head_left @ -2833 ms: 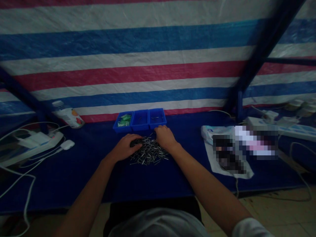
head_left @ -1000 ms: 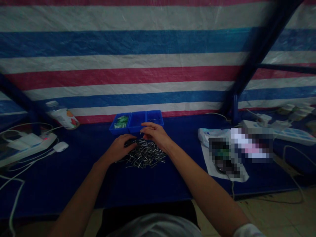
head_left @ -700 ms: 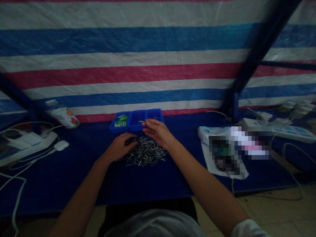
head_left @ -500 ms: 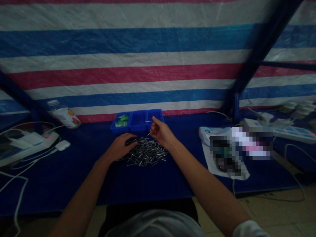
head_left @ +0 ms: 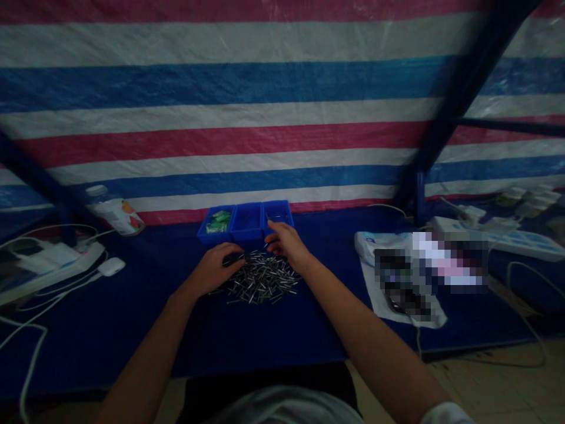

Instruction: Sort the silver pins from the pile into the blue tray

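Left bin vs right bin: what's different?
Contents: the left bin holds green packets; the right bin shows thin metal pieces.
Fill: the packets cover much of the left bin's floor, while the right bin shows mostly bare blue.
View: the right hand hides part of the right bin's near side; the left bin's packets are in plain sight.
Shared: both are blue and open-topped.

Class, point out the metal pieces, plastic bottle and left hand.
metal pieces (head_left: 262, 281): head view, middle of the pile
plastic bottle (head_left: 120, 215): head view, on its label
left hand (head_left: 212, 270): head view, back of the hand
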`<state>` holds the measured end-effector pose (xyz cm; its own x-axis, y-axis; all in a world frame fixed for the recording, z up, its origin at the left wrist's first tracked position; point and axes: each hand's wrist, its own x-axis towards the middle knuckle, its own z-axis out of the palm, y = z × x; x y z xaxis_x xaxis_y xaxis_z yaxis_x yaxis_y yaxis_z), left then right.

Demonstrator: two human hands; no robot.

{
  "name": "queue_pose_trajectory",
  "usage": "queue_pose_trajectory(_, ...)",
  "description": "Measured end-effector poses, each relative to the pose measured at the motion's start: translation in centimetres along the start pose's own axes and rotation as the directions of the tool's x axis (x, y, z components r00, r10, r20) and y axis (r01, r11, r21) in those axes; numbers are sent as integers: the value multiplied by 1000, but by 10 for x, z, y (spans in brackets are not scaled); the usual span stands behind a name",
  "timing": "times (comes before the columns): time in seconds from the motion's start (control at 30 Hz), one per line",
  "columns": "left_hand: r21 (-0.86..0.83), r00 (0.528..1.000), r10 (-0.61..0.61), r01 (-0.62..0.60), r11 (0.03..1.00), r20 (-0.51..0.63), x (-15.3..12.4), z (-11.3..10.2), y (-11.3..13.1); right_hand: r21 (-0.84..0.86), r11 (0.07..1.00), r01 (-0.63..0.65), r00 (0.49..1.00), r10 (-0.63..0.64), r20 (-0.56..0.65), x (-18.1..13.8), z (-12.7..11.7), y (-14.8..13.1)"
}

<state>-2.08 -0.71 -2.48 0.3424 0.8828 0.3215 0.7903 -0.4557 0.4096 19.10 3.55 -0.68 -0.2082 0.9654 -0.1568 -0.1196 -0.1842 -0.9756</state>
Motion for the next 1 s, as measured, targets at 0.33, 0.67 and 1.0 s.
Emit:
queue_pose_trajectory(0.33, -18, 998, 48, -47, 999, 27, 1, 4, -4, -850, 255, 462, 861, -359, 360, -16, 5, 20)
queue_pose_trajectory(0.67, -40, 998, 39, -37, 999, 56, 2, 4, -2, -835, 227, 500, 853, -292, 432, -14, 5, 24)
queue_pose_trajectory(1.0, -49, 997, 18, -14, 999, 77, 3, 3, 0, -832, 212, 513, 844, -303, 443, -17, 5, 22)
